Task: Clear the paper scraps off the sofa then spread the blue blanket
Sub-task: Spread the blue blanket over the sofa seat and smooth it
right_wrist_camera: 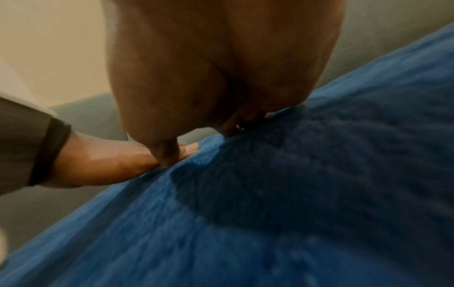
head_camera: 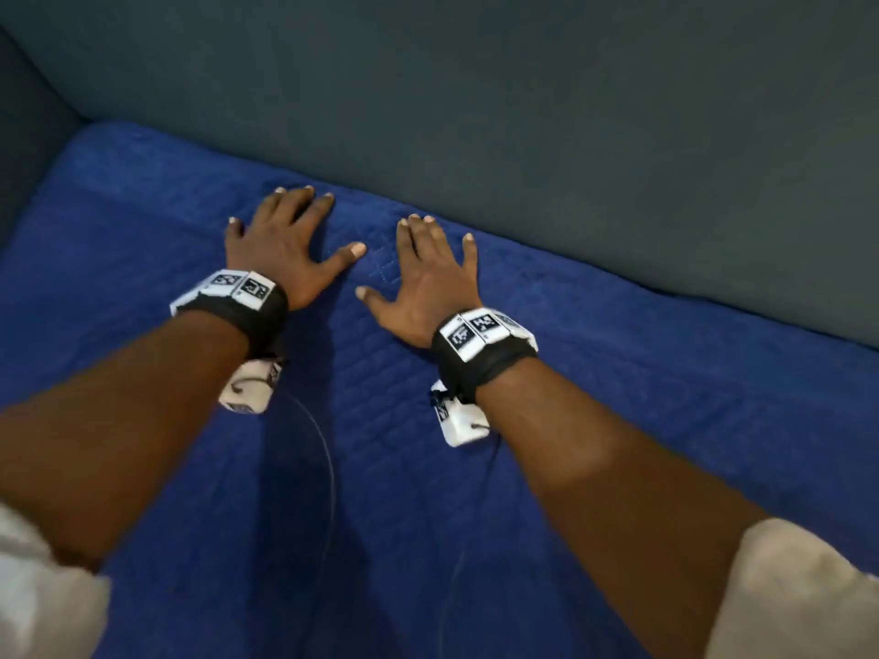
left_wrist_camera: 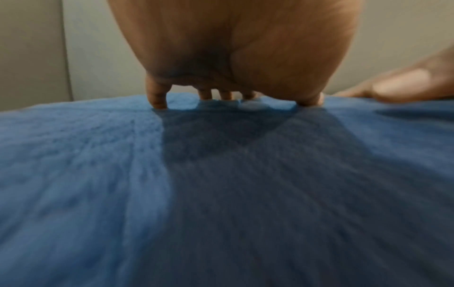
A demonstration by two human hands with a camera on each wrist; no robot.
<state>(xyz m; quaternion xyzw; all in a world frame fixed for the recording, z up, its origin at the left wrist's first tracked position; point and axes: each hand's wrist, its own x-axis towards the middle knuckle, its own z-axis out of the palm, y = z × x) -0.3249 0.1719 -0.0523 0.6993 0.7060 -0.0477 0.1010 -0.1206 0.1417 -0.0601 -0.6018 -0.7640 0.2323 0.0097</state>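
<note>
the blanket (head_camera: pixel 618 420) lies over the sofa seat, and its far edge runs along the foot of the grey backrest (head_camera: pixel 523 111). it covers all of the seat that shows. no paper scraps can be seen on it, so clearing looks done and the work in hand seems to be smoothing.

both hands are wide and hold nothing. the left hand (head_camera: pixel 280 249) and the right hand (head_camera: pixel 428 283) lie palm down on the blanket near its far edge, fingers spread, with the thumbs pointing at each other, close but apart. the left wrist view shows the fingertips (left_wrist_camera: pixel 157 101) pressing into the pile. a pale blur beside them is too soft to name.

the blanket is quilted, with a stitched diamond pattern between the hands. it looks soft, limp and fairly light. it should drag with a flat palm rather than slide, and it is likely to bunch ahead of a push. stroking from the middle out toward the ends would flatten the low creases. for a bigger shift, a pinch at an edge or corner would serve better than pressing, since the cloth has no stiffness to carry a shove.

thin cables (head_camera: pixel 328 468) hang from the wrist bands over the cloth and could snag a fold.
</note>
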